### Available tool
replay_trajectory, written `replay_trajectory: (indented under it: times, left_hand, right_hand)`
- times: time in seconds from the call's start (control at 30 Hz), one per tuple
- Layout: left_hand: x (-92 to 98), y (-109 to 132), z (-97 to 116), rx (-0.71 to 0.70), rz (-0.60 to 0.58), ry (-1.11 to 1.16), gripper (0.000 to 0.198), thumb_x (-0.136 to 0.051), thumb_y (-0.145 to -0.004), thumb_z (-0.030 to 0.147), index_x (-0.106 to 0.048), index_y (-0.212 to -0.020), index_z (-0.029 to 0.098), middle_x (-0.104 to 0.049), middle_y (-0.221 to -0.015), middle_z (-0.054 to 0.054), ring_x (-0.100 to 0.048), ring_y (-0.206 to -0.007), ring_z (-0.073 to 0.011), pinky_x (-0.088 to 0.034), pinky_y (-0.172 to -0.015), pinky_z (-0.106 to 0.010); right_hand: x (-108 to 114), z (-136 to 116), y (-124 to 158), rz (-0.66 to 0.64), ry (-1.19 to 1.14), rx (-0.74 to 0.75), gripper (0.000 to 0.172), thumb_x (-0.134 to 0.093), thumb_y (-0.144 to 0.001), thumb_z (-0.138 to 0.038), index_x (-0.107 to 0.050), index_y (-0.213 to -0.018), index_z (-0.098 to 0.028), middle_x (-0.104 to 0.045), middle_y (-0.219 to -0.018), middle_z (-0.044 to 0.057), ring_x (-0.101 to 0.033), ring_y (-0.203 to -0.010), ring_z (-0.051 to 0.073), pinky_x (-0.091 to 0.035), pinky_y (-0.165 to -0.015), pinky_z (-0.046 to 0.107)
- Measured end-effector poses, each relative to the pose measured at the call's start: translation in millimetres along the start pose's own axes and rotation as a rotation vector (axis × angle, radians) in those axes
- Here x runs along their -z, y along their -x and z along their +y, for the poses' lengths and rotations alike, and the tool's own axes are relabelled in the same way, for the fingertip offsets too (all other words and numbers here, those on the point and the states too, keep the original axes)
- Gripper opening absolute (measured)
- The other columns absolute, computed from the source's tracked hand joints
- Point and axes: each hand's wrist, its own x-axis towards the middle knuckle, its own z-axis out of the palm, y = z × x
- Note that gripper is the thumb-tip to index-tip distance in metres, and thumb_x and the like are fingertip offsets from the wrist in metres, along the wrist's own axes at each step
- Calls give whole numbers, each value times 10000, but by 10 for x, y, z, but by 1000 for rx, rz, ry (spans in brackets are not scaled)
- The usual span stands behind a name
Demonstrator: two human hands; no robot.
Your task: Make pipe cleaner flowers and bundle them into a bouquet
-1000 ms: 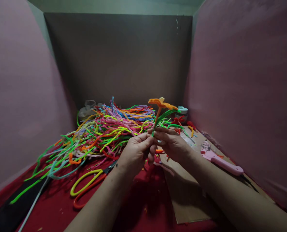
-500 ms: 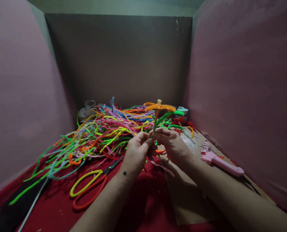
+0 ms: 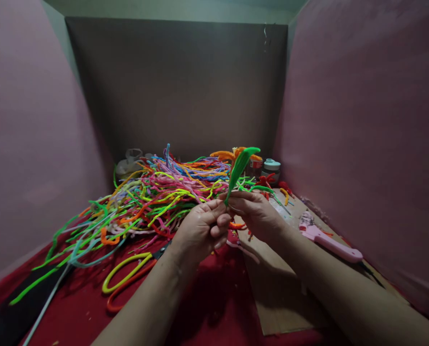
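Observation:
Between my two hands stands an upright pipe-cleaner flower (image 3: 220,154) with orange petals and a pale centre. A long green leaf (image 3: 239,166) rises in front of its stem and covers part of the bloom. My left hand (image 3: 204,223) is closed, thumb and fingers pinching the lower stem. Touching it from the other side, my right hand (image 3: 252,210) pinches at the base of the leaf. The fingers hide the stem's lower part.
A heap of colourful pipe cleaners (image 3: 171,192) spreads across the red cloth (image 3: 214,302). Scissors (image 3: 128,274) lie beside my left forearm. On the right are cardboard (image 3: 272,298), a pink glue gun (image 3: 332,245) and a lidded jar (image 3: 271,168). Pink walls (image 3: 366,120) flank both sides.
The flower has turned, bringing the leaf's broad face forward across the orange bloom. My left hand has rolled and moved slightly left; my right hand stays nearly in place.

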Motion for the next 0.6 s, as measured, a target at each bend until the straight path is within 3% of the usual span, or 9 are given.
replay_trajectory:
  times: [0.1,0.2,0.3,0.43,0.5,0.6]
  left_hand:
    - [-10,0,16,-9,14,-76,111,-591,-783,247,-530,-814,160,-363,-530,94,-181,-341,-11,-276,-288,-133]
    - [-42,-7,8,-95,124,-326,166,-549,-806,306,-508,-743,158,-450,-540,61,-322,-354,-39,-338,-328,-172]
    - [-67,-10,-42,-255,295,-704,184,-510,-821,317,-512,-722,162,-535,-581,18,-475,-454,-85,-396,-438,-207]
    - [-52,-9,-111,-496,462,-1127,134,-538,-795,278,-566,-715,175,-539,-603,16,-483,-539,-96,-379,-536,-213]
    - [-41,-15,-113,-483,461,-1070,146,-520,-801,277,-573,-706,180,-539,-582,19,-479,-518,-94,-376,-522,-208]
    - [-42,-30,-75,-358,389,-802,172,-525,-793,306,-543,-684,174,-526,-518,30,-470,-439,-93,-369,-444,-202]
  right_hand:
    - [1,14,-10,-1,-6,10,55,-721,-657,-223,-705,-688,-180,-632,-655,-10,-539,-635,107,-425,-669,255]
    - [1,42,-13,33,5,36,50,-696,-680,-207,-672,-656,-171,-603,-640,-19,-517,-606,98,-414,-638,249]
    - [-4,62,-5,82,-13,33,61,-693,-680,-206,-657,-649,-168,-584,-629,-24,-503,-586,96,-410,-606,245]
    - [-15,63,9,115,2,22,97,-727,-649,-230,-673,-697,-166,-613,-677,-13,-525,-629,109,-420,-619,253]
    - [-19,56,8,129,25,22,120,-739,-634,-251,-682,-701,-171,-619,-667,-17,-524,-621,109,-417,-615,257]
    - [-19,43,1,122,58,57,108,-743,-619,-249,-699,-678,-169,-626,-643,-18,-519,-609,105,-417,-614,254]
